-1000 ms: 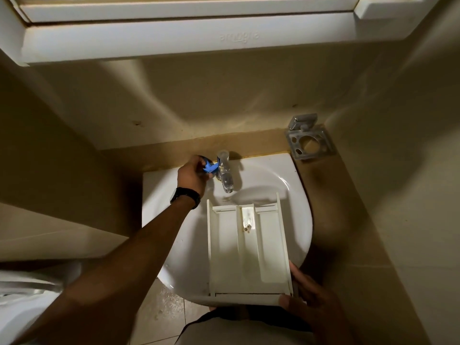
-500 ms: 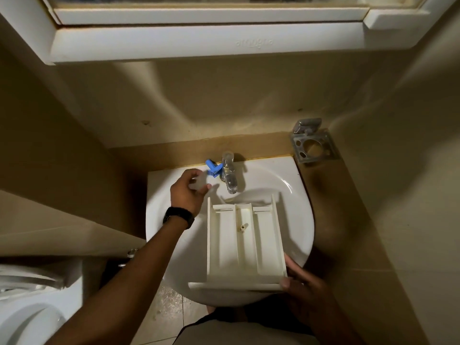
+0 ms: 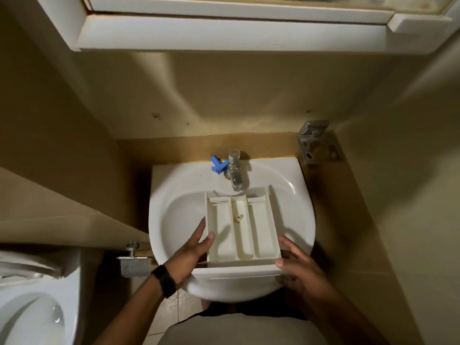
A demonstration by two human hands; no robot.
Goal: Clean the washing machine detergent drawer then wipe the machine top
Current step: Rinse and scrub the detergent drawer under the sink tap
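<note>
A cream detergent drawer (image 3: pixel 242 227) with three long compartments lies over the white sink (image 3: pixel 179 197), its far end under the chrome tap (image 3: pixel 235 171). My left hand (image 3: pixel 193 255) grips the drawer's near left edge, thumb on the rim. My right hand (image 3: pixel 296 265) holds its near right corner at the front panel. No water is seen coming from the tap.
A blue plastic piece (image 3: pixel 219 166) rests on the sink ledge left of the tap. A metal holder (image 3: pixel 316 145) is fixed to the wall at the right. A white toilet (image 3: pixel 29 302) stands at the lower left. A white cabinet (image 3: pixel 236 28) hangs overhead.
My left hand left the blue piece by the tap and came back to grip the drawer's left edge. The drawer shifted slightly toward me.
</note>
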